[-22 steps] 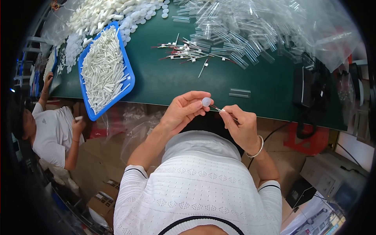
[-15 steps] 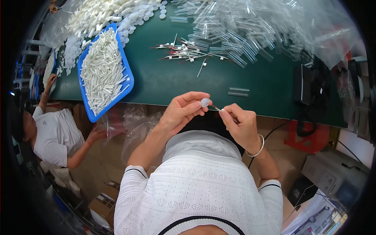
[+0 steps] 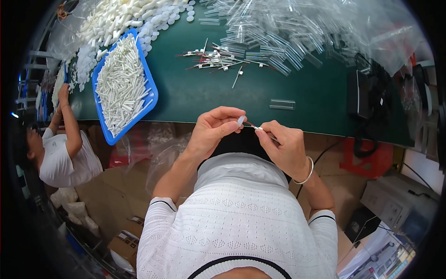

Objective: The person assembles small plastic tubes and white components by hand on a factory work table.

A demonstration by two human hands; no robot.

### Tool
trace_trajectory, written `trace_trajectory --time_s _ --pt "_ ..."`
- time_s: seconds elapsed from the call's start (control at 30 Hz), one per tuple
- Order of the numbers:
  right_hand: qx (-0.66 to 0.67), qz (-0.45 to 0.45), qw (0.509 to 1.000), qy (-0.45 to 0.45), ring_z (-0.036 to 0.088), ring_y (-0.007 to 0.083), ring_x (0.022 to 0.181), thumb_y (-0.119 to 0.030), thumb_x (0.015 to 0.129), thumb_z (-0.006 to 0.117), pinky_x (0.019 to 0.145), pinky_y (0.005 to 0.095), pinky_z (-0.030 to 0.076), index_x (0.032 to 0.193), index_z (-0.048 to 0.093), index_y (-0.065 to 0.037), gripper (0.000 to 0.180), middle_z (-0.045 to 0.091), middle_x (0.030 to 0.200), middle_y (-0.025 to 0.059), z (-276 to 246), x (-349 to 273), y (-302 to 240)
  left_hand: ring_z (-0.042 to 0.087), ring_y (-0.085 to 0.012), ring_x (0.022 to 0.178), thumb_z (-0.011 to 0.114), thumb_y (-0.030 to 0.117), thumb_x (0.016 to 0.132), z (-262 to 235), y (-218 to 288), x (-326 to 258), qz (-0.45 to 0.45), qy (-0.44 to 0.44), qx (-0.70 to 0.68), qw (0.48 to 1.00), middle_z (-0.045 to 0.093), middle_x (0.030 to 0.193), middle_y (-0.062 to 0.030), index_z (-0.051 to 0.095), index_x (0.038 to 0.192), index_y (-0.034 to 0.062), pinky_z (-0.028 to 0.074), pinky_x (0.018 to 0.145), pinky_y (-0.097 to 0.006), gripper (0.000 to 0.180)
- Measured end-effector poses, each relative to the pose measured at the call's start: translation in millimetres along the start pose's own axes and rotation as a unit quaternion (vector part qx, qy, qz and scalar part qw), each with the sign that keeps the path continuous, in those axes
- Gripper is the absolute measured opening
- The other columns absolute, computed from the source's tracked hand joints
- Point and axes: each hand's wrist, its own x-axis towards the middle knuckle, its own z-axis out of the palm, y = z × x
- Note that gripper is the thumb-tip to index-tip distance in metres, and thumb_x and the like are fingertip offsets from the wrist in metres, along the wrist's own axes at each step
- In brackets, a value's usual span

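While full of sticks [image 3: 121, 83], blue tray [image 3: 152, 96] (left grip [image 3: 213, 128]: pinched disc [image 3: 240, 121]; right grip [image 3: 287, 143]: pinched wired part [image 3: 257, 128])

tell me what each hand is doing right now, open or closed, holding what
Left hand: closed, pinching a small whitish disc.
Right hand: closed, pinching a thin piece with red wire.

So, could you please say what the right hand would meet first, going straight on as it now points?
Past the wire it holds, probably the disc in the left hand, though depth is unclear.
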Motion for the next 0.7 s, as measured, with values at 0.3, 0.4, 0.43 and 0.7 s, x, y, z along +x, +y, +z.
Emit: trace_trajectory --time_s 0.3,0.4,0.43,0.7 --pt "0.031 0.015 0.999 0.006 0.044 0.0093 0.041 -0.001 0.082 0.067 0.040 0.0248 0.032 0.079 0.063 -0.001 0.006 0.055 0.055 0.0045 2.2 -3.2 -1.1 0.063 -0.0139 0.090 0.066 0.002 0.085 3.8 -1.4 -1.8 0.021 0.011 0.021 0.999 0.067 0.105 -0.0111 0.063 0.113 -0.0017 0.052 0.083 -0.027 0.029" --pt "0.057 0.038 0.998 -0.006 0.042 0.0070 0.041 -0.001 0.083 0.066 0.040 0.0248 0.030 0.079 0.062 0.000 0.006 0.055 0.054 0.0034 2.2 -4.7 -1.3 0.063 -0.0143 0.090 0.067 0.002 0.085 5.1 -0.7 -3.3 0.024 0.013 0.022 0.999 0.067 0.105 -0.0111 0.063 0.113 -0.0016 0.052 0.083 -0.027 0.029" --pt "0.073 0.063 0.995 -0.017 0.046 0.0096 0.041 -0.003 0.084 0.066 0.040 0.0260 0.034 0.078 0.061 0.000 0.008 0.056 0.054 0.0045 1.3 -3.9 -4.0 0.063 -0.0143 0.090 0.067 0.002 0.085 4.9 -1.7 -3.8 0.023 0.014 0.022 0.999 0.067 0.105 -0.0111 0.063 0.113 -0.0016 0.052 0.083 -0.027 0.029" --pt "0.152 0.123 0.980 -0.037 0.050 0.0107 0.042 -0.005 0.087 0.065 0.042 0.0270 0.037 0.081 0.062 0.001 0.008 0.056 0.054 0.0051 5.4 -3.9 0.1 0.063 -0.0115 0.095 0.066 -0.003 0.086 8.4 -6.2 -3.6 0.044 -0.012 0.021 0.999 0.067 0.104 -0.0080 0.061 0.116 -0.0023 0.051 0.089 -0.026 0.031"
